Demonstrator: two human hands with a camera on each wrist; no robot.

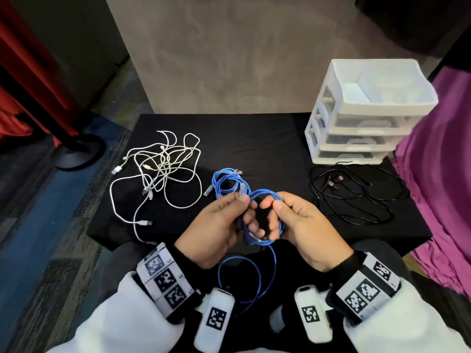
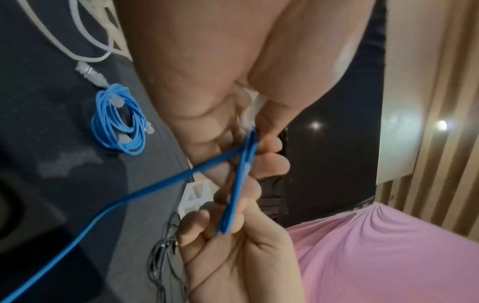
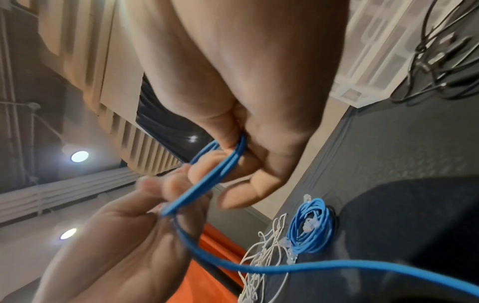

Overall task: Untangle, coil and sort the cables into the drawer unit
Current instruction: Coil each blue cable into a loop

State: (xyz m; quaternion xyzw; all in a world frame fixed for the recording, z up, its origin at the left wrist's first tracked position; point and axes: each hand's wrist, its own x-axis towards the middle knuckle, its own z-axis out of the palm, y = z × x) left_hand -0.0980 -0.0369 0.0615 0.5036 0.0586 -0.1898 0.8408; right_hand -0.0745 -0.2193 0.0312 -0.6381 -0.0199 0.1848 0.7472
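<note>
Both hands hold a blue network cable (image 1: 265, 194) above the table's near edge. My right hand (image 1: 285, 220) grips its small coil, the loops passing round the fingers (image 3: 249, 164). My left hand (image 1: 229, 207) pinches the same cable beside the coil (image 2: 243, 164). The cable's loose tail (image 1: 257, 276) hangs down into my lap. A coiled blue cable (image 1: 226, 184) lies on the black table (image 1: 267, 138), also visible as the coil (image 2: 119, 123) in the left wrist view. A white cable tangle (image 1: 163, 169) lies at the left, and a black cable tangle (image 1: 356, 192) at the right.
A white three-drawer unit (image 1: 364, 113) stands at the table's back right, its top tray open and the drawers shut. Purple fabric (image 1: 443, 187) hangs at the right. A dark stand base (image 1: 76, 154) sits on the floor to the left.
</note>
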